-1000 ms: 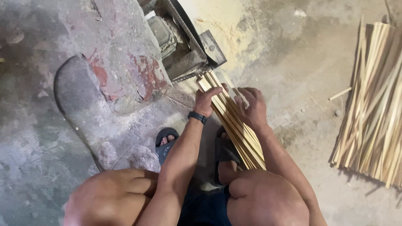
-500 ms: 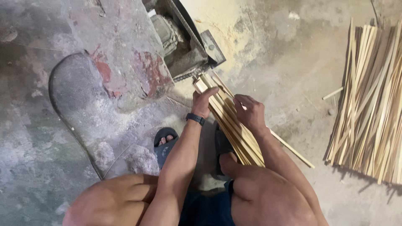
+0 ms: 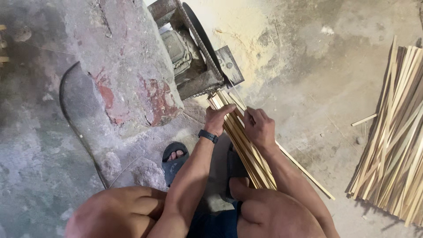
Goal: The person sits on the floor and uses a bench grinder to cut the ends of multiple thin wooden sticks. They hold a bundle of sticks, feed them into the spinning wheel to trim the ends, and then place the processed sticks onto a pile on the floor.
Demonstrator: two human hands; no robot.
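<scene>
Both hands on the strip bundle at the machine.
My left hand (image 3: 219,118) and right hand (image 3: 260,128) clasp the bamboo strips (image 3: 244,147); their front ends vanish behind the grey machine (image 3: 198,57).

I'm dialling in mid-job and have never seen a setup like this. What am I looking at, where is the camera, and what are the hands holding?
The camera sits on the person's head, looking down past their knees. They squat on a dusty concrete floor. The left hand and right hand hold a bundle of thin pale wooden strips, whose front end meets a small grimy metal machine mounted by a stone block. Sawdust lies behind it. Another pile of strips lies to the right.
</scene>
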